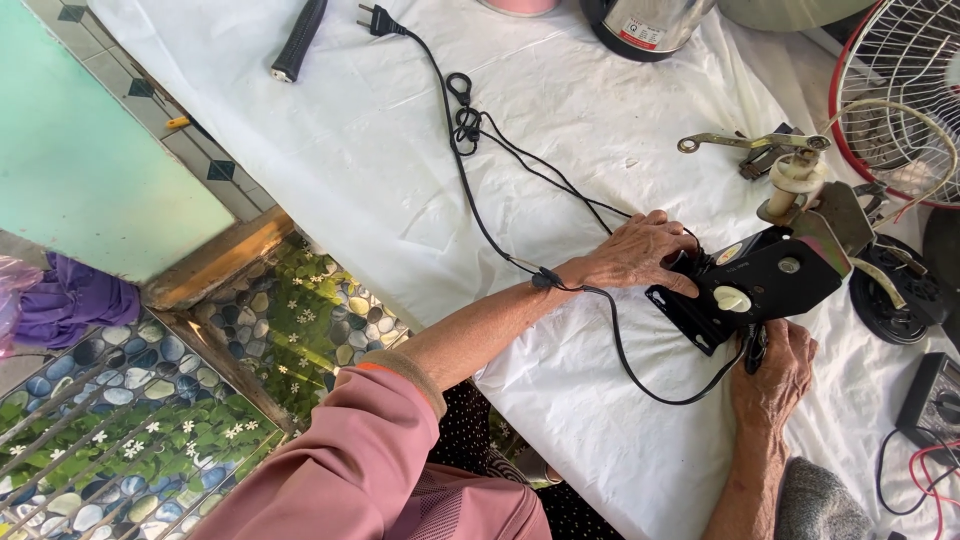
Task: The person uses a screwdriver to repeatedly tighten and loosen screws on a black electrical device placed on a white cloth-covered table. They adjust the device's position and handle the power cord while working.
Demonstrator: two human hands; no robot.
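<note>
Pink sleeve (pixel 350 470) sits closest to the lens, w/ a brown cuff at its end; from there the left forearm runs up to the left hand (pixel 640 250), which lies palm-down, fingers spread, pressing on the rear end of the black plastic fan control housing with a cream round knob (pixel 752 290). Right hand (pixel 772 372) is below the housing, fingers curled up at its lower edge around something dark — can't tell exactly what it pinches, prob. the cord entry or a small part.

Progress, as a judgement: the fan looks well into disassembly. Housing is off its stand and lying on the white crinkled plastic sheet covering the table (pixel 400 150); its thin black power cord (pixel 480 170) is unplugged, the two-pin plug (pixel 375 17) lying free at the far edge. Housing itself appears closed, knob on, so the opening-up seems left to do.

Around: cream plastic spool on a bent metal bracket (pixel 795 180) touching the housing's far end; red-rimmed wire fan guard (pixel 900 90) at far right; black round motor part (pixel 895 300) just beside the housing. Dark multimeter with red and black leads (pixel 930 410) near right edge. Steel kettle w/ black base (pixel 645 25) and black ribbed handle (pixel 298 40) well apart, far side.

In the way: cord loops under left wrist and round the housing; bracket crowds the far end.
</note>
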